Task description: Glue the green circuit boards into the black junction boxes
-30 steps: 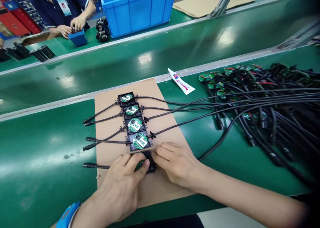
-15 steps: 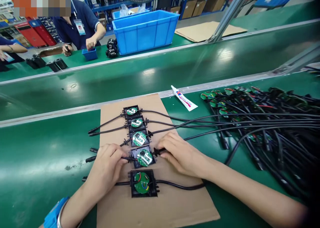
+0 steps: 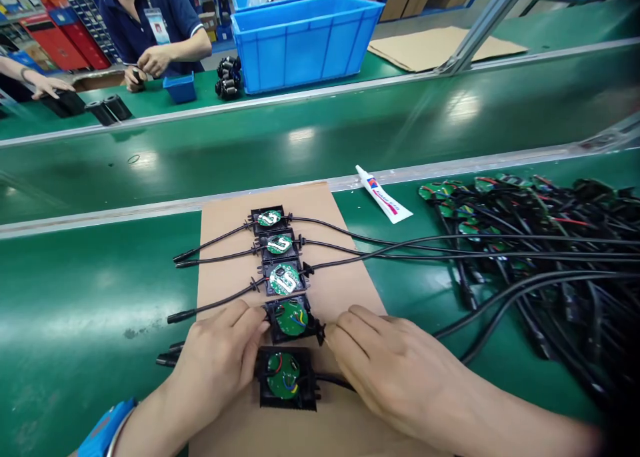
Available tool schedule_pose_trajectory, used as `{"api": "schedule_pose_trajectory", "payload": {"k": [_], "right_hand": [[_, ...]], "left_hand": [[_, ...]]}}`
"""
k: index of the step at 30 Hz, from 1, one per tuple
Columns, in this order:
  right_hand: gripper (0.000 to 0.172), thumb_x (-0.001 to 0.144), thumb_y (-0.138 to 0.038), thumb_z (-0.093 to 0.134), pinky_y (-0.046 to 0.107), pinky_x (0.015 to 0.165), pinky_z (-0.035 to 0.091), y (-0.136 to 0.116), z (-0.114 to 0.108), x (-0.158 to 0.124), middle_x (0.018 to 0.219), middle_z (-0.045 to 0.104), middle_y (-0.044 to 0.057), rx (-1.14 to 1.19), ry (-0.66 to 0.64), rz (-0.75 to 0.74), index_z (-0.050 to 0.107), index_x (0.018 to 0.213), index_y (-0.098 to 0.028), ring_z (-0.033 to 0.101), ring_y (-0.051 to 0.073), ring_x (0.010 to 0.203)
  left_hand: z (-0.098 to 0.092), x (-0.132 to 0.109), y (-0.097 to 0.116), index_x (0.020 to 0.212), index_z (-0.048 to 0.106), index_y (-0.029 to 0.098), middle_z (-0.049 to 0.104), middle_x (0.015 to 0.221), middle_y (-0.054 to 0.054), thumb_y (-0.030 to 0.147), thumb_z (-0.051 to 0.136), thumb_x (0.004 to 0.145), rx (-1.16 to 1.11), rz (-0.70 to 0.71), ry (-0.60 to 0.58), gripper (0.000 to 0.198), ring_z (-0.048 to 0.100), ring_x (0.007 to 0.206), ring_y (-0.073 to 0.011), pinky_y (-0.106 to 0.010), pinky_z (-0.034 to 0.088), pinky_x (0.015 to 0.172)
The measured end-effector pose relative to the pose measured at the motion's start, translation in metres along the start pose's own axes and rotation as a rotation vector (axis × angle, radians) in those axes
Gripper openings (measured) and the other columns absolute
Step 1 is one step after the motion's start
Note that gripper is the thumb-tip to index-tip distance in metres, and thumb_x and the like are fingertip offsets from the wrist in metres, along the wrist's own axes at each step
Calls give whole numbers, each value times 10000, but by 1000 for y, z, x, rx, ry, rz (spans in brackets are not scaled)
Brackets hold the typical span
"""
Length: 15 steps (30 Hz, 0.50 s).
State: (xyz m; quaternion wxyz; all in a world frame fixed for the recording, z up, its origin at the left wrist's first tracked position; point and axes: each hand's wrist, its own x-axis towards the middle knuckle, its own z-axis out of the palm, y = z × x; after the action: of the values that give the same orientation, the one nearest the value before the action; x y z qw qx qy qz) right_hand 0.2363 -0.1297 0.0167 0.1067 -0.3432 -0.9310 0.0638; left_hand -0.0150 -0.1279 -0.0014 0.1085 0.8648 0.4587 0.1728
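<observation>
A brown cardboard sheet [image 3: 225, 277] carries a column of black housings, each with a round green circuit board and black cables out both sides. My left hand [image 3: 220, 363] is curled against the left side of the fourth housing [image 3: 291, 318], thumb and fingers at its cable entry. My right hand [image 3: 395, 370] has its fingertips pinched at that housing's right cable gland and lies over the cable of the nearest housing [image 3: 285, 375]. Both these boards show coloured wires. My left wrist wears a blue band [image 3: 107, 430].
A white glue tube [image 3: 384, 195] lies beyond the cardboard. A heap of cabled boards [image 3: 540, 257] fills the right side. Past the green conveyor belt [image 3: 300, 137] stand a blue crate [image 3: 305, 37], a small blue box [image 3: 180, 87] and black cylinders [image 3: 107, 109], where a co-worker [image 3: 155, 30] works.
My hands left the nearest housing and took the fourth one by its cables. Its board now shows a plain green face with coloured wires instead of white marks.
</observation>
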Motion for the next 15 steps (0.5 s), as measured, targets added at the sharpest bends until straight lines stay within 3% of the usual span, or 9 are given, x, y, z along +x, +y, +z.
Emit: {"api": "schedule_pose_trajectory", "payload": {"k": [4, 9, 15], "right_hand": [[180, 723, -34, 485, 325, 476, 132, -7, 4, 9, 711, 538, 38, -70, -46, -2, 462, 778, -203, 455, 189, 604], [179, 721, -102, 511, 326, 477, 105, -10, 0, 26, 706, 567, 26, 2, -202, 132, 520, 871, -197, 498, 181, 524], [378, 753, -198, 505, 320, 487, 184, -7, 3, 37, 769, 655, 88, 49, -289, 105, 632, 1102, -129, 587, 219, 578]], "left_hand": [[3, 1, 0, 947, 574, 198, 602, 804, -22, 181, 384, 969, -17, -32, -60, 192, 600, 658, -178, -305, 505, 570], [4, -1, -4, 969, 587, 194, 615, 816, -31, 187, 394, 964, -61, -66, -71, 193, 609, 673, -178, -302, 514, 581], [3, 6, -9, 947, 610, 188, 645, 857, -48, 151, 420, 935, -145, -51, -59, 195, 624, 725, -168, -288, 530, 630]]}}
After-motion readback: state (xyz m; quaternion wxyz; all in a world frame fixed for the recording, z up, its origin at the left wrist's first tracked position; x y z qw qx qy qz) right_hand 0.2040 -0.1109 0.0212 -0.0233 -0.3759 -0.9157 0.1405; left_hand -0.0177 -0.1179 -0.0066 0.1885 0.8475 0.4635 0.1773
